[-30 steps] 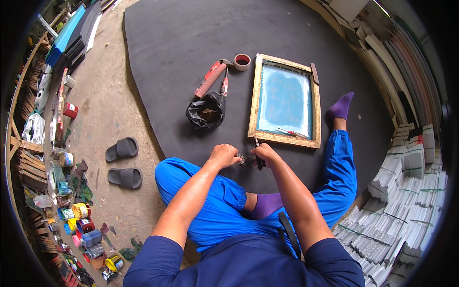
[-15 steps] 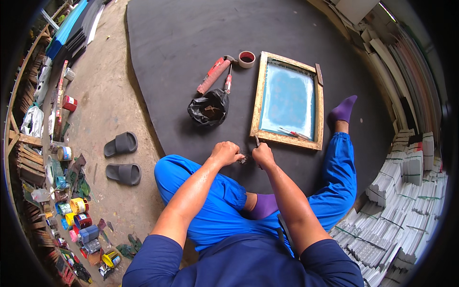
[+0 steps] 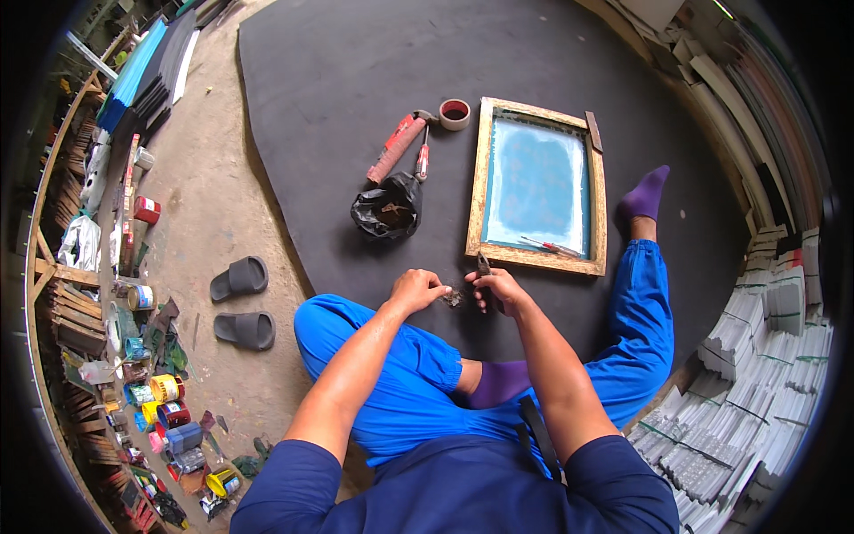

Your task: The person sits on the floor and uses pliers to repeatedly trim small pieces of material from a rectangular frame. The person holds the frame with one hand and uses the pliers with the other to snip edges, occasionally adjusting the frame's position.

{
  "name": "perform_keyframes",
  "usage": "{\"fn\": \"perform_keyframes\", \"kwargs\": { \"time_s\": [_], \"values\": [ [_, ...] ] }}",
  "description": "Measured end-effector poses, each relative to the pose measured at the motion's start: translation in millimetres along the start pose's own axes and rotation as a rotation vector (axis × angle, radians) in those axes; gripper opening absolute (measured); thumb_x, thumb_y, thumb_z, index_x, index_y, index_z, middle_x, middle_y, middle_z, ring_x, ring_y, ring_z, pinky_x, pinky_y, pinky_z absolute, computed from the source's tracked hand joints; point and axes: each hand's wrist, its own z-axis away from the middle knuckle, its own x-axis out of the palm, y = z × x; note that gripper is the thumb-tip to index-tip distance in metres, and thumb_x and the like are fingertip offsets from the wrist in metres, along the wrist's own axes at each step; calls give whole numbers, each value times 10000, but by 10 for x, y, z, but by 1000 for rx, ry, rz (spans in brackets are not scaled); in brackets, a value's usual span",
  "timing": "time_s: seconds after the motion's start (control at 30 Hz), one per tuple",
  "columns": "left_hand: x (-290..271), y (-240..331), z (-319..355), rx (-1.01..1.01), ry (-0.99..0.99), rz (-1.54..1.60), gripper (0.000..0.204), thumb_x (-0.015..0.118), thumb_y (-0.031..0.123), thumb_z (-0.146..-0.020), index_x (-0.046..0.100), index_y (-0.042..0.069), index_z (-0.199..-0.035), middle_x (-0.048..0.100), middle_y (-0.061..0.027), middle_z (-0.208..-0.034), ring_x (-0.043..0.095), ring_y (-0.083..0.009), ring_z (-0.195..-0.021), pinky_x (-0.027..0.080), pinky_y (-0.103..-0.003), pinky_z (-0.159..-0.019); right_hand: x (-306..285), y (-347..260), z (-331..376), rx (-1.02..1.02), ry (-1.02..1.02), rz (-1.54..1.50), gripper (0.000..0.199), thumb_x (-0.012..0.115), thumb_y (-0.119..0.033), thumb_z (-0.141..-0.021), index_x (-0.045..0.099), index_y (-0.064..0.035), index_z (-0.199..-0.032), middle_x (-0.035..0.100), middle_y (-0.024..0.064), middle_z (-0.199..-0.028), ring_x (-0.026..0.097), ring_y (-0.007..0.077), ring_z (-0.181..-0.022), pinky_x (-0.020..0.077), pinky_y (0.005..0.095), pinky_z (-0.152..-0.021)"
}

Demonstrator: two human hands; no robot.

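My right hand (image 3: 500, 290) is closed around dark pliers (image 3: 483, 265), whose head points away from me beside the near left corner of a wooden screen-printing frame (image 3: 476, 205). Blue and white mesh (image 3: 535, 185) fills the frame. On its near side lies a screwdriver (image 3: 551, 246) with a red and pale handle. My left hand (image 3: 416, 292) has its thumb and fingers drawn together at the edge of a little heap of small greyish bits (image 3: 453, 298); whatever they pinch is too small to make out. The heap lies on the dark mat between both hands.
Beyond my left hand sit an opened black plastic bag (image 3: 388, 206), a red-handled hammer (image 3: 396, 151), another screwdriver (image 3: 422, 162) and a tape roll (image 3: 455, 114). Black slippers (image 3: 240, 278) and paint cans (image 3: 169, 388) are left of the mat (image 3: 338, 62); bundled white stacks (image 3: 712, 427) stand right.
My right hand has turned and its fingers have loosened somewhat around the pliers, which now point more upright near the frame corner. My left hand stays by the heap. The view has shifted slightly.
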Motion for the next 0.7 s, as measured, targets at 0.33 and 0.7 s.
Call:
{"fn": "perform_keyframes", "kwargs": {
  "time_s": [0.33,0.7],
  "values": [
    [187,34,-4,380,203,-185,173,710,285,-870,769,164,-979,726,-46,-959,705,-283,-908,566,-400,-779,255,239,240,112,-107,413,249,601,-76,-858,647,6,-1088,669,116,-724,655,199,-539,512,332,-459],
    [75,110,13,6,108,-214,225,736,383,-846,802,181,-919,755,-70,-896,725,-278,-866,573,-417,-774,303,101,267,226,-112,-136,404,516,-163,-1005,457,-26,-1380,657,269,-1162,701,374,-1006,585,542,-801]
  ]
}}
